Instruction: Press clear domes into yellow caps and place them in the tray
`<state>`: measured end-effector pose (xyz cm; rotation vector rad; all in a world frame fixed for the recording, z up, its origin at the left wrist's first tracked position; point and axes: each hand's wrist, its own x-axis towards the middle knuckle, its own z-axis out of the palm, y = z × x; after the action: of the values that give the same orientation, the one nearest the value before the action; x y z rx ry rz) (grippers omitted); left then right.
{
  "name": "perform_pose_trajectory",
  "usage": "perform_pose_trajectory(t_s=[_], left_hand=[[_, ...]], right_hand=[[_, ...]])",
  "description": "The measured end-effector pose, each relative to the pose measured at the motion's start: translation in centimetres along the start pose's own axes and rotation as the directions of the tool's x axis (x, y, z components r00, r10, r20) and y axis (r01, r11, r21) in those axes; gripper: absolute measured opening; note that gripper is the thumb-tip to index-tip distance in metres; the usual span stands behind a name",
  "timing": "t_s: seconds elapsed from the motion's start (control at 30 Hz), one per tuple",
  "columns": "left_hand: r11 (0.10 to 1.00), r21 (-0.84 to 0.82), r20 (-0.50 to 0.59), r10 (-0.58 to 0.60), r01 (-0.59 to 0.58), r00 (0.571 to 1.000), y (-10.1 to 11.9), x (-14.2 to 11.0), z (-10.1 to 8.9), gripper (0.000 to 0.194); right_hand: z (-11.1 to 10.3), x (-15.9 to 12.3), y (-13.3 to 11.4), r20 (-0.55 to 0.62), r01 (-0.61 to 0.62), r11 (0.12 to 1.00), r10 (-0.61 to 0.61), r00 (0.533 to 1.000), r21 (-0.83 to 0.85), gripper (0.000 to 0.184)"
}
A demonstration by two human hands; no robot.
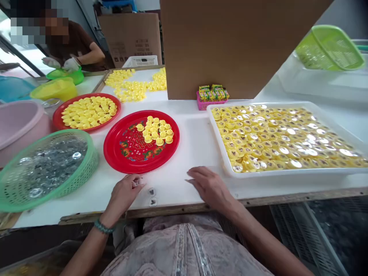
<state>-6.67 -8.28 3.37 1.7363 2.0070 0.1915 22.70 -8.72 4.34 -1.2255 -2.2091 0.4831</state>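
Observation:
My left hand (125, 193) is closed at the table edge, just below the near rim of the red tray (113, 153). Its fingers pinch a small clear piece, partly hidden, that looks like the clear round discs (153, 201) with dark marks lying beside it. My right hand (211, 188) hovers over or rests on the white table, fingers stretched and thumb apart, holding nothing visible. On the red tray, small yellow hat-shaped pieces (155, 130) cluster toward the right. Right of my right hand, a white tray (227, 157) is filled with yellow pieces topped by shiny clear discs.
A green basket (92, 161) of clear pieces stands at left, near a pink basin (20, 119). Behind are another red tray (57, 115) of yellow pieces, a pink basket (211, 103) of small packets and a cardboard sheet (224, 50). A gloved co-worker (83, 50) sits at far left.

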Motion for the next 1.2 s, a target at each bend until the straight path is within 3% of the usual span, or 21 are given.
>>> perform_pose_trajectory(t_s=[0.13,0.23,0.4,0.53,0.63,0.7,0.83,0.9,1.07,1.2], left_hand=[[0.995,-0.065,0.107,0.087,-0.081,0.990,0.8,-0.2,1.7,0.031],[0.988,-0.060,0.114,0.149,-0.143,0.982,1.8,-0.7,2.6,0.020],[0.963,-0.178,0.077,0.220,-0.203,0.973,2.5,-1.2,3.7,0.010],[0.903,-0.415,0.060,0.145,-0.107,0.988,2.2,-0.7,4.7,0.010],[0.800,-0.600,0.134,0.092,0.007,0.987,2.1,-0.1,5.3,0.016],[0.745,-0.665,0.173,0.083,0.054,0.981,2.2,0.1,5.5,0.021],[0.703,-0.706,0.220,0.102,0.087,0.970,2.7,0.0,5.2,0.032],[0.720,-0.691,0.217,0.132,0.056,0.967,3.1,-0.1,4.8,0.034],[0.748,-0.656,0.078,0.203,-0.103,0.976,4.1,0.2,4.3,0.028],[0.665,-0.739,0.072,0.237,-0.108,0.969,5.1,0.4,4.6,0.029]], right_hand=[[4.0,1.7,-2.0,0.158,0.105,0.985,-0.126,0.979,0.137,0.018],[5.8,2.3,-2.6,0.238,0.131,0.974,-0.173,0.956,0.184,0.025],[7.4,2.3,-2.3,0.308,0.014,0.978,-0.080,0.948,0.209,0.040],[8.2,2.0,-1.9,0.315,-0.080,0.964,-0.005,0.949,0.256,0.045],[8.6,2.1,-1.8,0.300,-0.123,0.960,0.044,0.953,0.251,0.031],[8.8,2.1,-1.6,0.271,-0.122,0.965,0.057,0.961,0.231,0.018],[8.9,2.0,-1.1,0.208,-0.126,0.953,0.069,0.976,0.274,0.014],[8.6,1.9,-1.0,0.184,-0.180,0.928,0.124,0.975,0.327,0.011],[7.0,2.1,-1.1,0.204,-0.365,0.817,0.305,0.930,0.447,0.007],[6.0,2.3,-0.9,0.265,-0.478,0.595,0.412,0.872,0.646,0.018]])
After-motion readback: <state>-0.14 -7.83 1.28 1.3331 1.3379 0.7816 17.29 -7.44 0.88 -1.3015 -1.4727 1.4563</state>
